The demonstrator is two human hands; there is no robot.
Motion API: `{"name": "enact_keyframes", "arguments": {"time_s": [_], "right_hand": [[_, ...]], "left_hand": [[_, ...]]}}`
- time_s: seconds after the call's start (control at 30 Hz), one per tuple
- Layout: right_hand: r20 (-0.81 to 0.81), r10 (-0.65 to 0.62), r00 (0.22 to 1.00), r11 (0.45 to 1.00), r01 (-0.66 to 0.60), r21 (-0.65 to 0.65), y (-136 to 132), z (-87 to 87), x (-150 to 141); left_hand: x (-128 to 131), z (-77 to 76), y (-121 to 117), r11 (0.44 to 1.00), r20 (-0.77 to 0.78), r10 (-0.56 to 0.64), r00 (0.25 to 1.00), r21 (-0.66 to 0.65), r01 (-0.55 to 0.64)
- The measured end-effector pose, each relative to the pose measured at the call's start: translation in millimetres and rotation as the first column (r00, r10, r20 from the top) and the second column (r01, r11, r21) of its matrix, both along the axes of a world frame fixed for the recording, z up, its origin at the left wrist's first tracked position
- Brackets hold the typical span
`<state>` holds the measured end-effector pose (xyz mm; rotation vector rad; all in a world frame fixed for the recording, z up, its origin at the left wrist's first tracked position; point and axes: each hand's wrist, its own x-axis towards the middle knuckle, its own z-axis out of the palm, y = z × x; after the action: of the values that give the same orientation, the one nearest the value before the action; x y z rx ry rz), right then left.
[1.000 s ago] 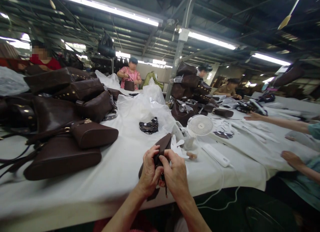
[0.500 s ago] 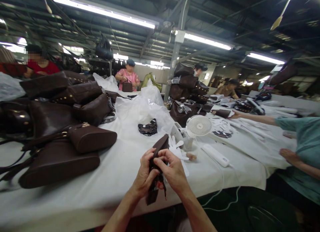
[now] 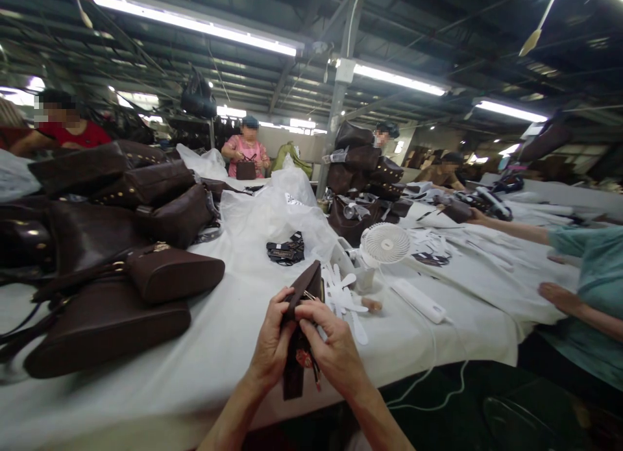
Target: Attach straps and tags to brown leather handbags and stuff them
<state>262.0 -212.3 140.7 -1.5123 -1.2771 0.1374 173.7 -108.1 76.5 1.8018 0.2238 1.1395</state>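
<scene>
A small dark brown leather bag point(image 3: 293, 381) is held upright between both hands at the table's near edge. My left hand point(image 3: 270, 339) is closed around its left side, fingers over the top edge. On the other side, my right hand point(image 3: 333, 341) pinches the bag's opening edge with thumb and fingers. A metal piece, perhaps a zip or clasp, glints above the right fingers. Below them hangs a reddish tag-like piece point(image 3: 305, 358) with a dark cord. Part of the bag is hidden behind the fingers.
Brown bags point(image 3: 111, 328) are heaped on the left. Ahead lie clear plastic wrapping point(image 3: 253, 211) and black labels point(image 3: 286, 250). White strips point(image 3: 341, 289), a white fan point(image 3: 387, 244) and a corded white power strip point(image 3: 418, 300) are to the right. A co-worker's arm point(image 3: 516, 229) reaches in there.
The bag's top has opened a little wider, and metal now shows at its edge. My hands have shifted slightly left in view. The co-worker's hand at right has moved its brown item.
</scene>
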Motion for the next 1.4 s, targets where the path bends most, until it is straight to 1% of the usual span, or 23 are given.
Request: {"name": "enact_keyframes", "arguments": {"time_s": [0.07,0.13,0.17,0.2,0.23,0.33,0.47,0.5,0.53,0.57,0.6,0.67,0.7,0.73,0.77,0.83,0.9,1.0,1.03,1.1,1.2,1.33,1.4], "right_hand": [[-0.035,-0.051,0.998,0.998,0.052,0.035,-3.2,1.0,12.6],[-0.080,-0.164,0.983,0.985,0.168,0.047,-3.6,0.6,27.7],[-0.097,-0.214,0.972,0.976,0.217,0.020,-2.3,0.4,35.0],[-0.106,-0.240,0.965,0.971,0.239,-0.026,0.0,0.7,41.6],[-0.110,-0.238,0.965,0.970,0.229,-0.084,3.1,1.6,46.9],[-0.109,-0.130,0.986,0.967,0.101,-0.235,14.9,9.1,55.1],[-0.092,0.015,0.996,0.931,-0.047,-0.361,25.9,25.7,57.3],[-0.063,0.065,0.996,0.924,-0.084,-0.374,27.0,29.5,58.3],[0.000,0.116,0.993,0.921,-0.108,-0.374,27.6,32.8,59.7],[0.097,0.153,0.983,0.924,-0.107,-0.367,27.9,35.3,61.6],[0.219,0.167,0.961,0.931,-0.082,-0.355,28.0,37.0,63.8],[0.440,0.151,0.885,0.943,0.005,-0.333,28.6,38.0,69.2],[0.501,0.137,0.855,0.941,0.046,-0.336,29.3,37.7,72.3],[0.523,0.132,0.842,0.934,0.071,-0.351,30.4,37.2,75.6],[0.520,0.139,0.843,0.925,0.076,-0.371,31.7,36.8,78.9],[0.475,0.183,0.861,0.908,0.037,-0.418,35.0,37.1,84.5],[0.437,0.245,0.865,0.894,-0.027,-0.447,38.7,38.9,87.2],[0.426,0.294,0.856,0.901,-0.100,-0.422,43.2,40.5,85.8],[0.431,0.301,0.851,0.907,-0.115,-0.406,43.9,40.2,84.6],[0.446,0.307,0.841,0.914,-0.130,-0.384,43.8,38.9,82.7],[0.443,0.289,0.849,0.922,-0.122,-0.367,41.5,38.6,83.5],[0.370,0.284,0.885,0.908,-0.124,-0.401,40.4,46.4,91.4],[0.266,0.304,0.915,0.883,-0.166,-0.439,41.7,50.7,95.8]], "left_hand": [[-1.6,2.5,3.0,1.000,-0.026,-0.013,1.000,0.019,0.013],[-2.2,3.9,4.6,0.999,-0.051,-0.018,0.999,0.026,0.019],[-2.0,4.0,4.9,0.999,-0.060,-0.020,0.998,0.027,0.021],[-1.6,3.9,4.9,0.999,-0.066,-0.024,0.998,0.029,0.026],[-1.1,3.5,4.6,0.999,-0.073,-0.029,0.997,0.031,0.031],[0.4,2.2,3.4,0.998,-0.084,-0.038,0.996,0.041,0.042],[-0.3,2.3,2.9,0.999,-0.084,-0.027,0.996,0.039,0.030],[-0.8,2.8,3.1,0.999,-0.086,-0.025,0.996,0.037,0.028],[-1.3,3.4,3.5,0.999,-0.088,-0.024,0.996,0.037,0.028],[-1.8,4.1,4.0,0.999,-0.091,-0.027,0.995,0.041,0.031],[-2.3,4.8,4.4,0.998,-0.094,-0.030,0.995,0.045,0.034],[-3.0,6.3,4.5,0.998,-0.096,-0.032,0.995,0.055,0.037],[-3.2,7.0,4.0,0.998,-0.095,-0.026,0.995,0.058,0.032],[-3.1,7.4,2.8,0.998,-0.094,-0.016,0.995,0.061,0.022],[-2.7,7.6,1.0,0.998,-0.095,0.000,0.995,0.065,0.007],[-0.4,6.7,-4.6,0.995,-0.109,0.059,0.992,0.087,-0.049],[4.9,3.7,-11.8,0.979,-0.116,0.166,0.979,0.136,-0.150],[17.5,-3.4,-21.3,0.917,-0.067,0.358,0.931,0.215,-0.337],[22.0,-5.6,-23.4,0.893,-0.044,0.407,0.912,0.231,-0.387],[29.6,-8.5,-25.6,0.859,-0.010,0.469,0.883,0.240,-0.453],[34.2,-6.6,-24.7,0.851,0.000,0.484,0.875,0.236,-0.470],[27.6,6.3,-17.4,0.880,-0.040,0.421,0.906,0.259,-0.398],[21.6,13.6,-12.2,0.891,-0.055,0.387,0.921,0.281,-0.357]]}}
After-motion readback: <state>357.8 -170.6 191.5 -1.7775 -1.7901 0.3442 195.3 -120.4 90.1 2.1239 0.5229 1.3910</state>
